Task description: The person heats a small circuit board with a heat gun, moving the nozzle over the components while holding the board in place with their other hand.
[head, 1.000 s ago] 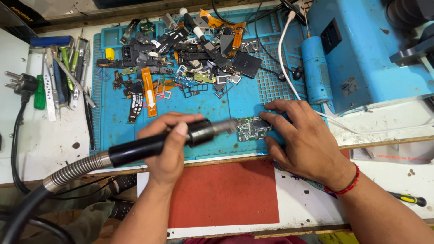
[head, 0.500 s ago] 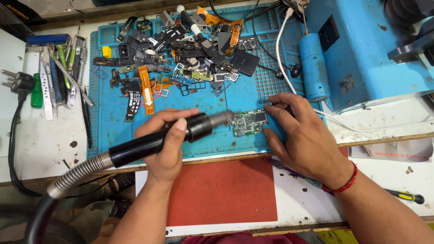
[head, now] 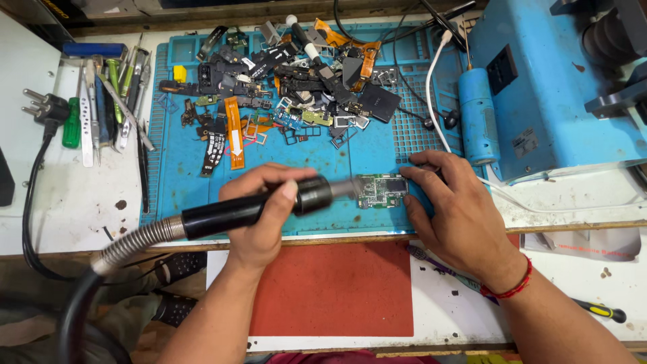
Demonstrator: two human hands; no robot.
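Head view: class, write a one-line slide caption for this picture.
Left hand aims a hot-air wand at a circuit board steadied by the right hand on a blue mat.

One head-worn camera looks steeply down, close over the blue mat [head: 182, 168].

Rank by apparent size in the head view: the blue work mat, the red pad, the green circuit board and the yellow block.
1. blue work mat
2. red pad, nearer the camera, yet plainly smaller
3. green circuit board
4. yellow block
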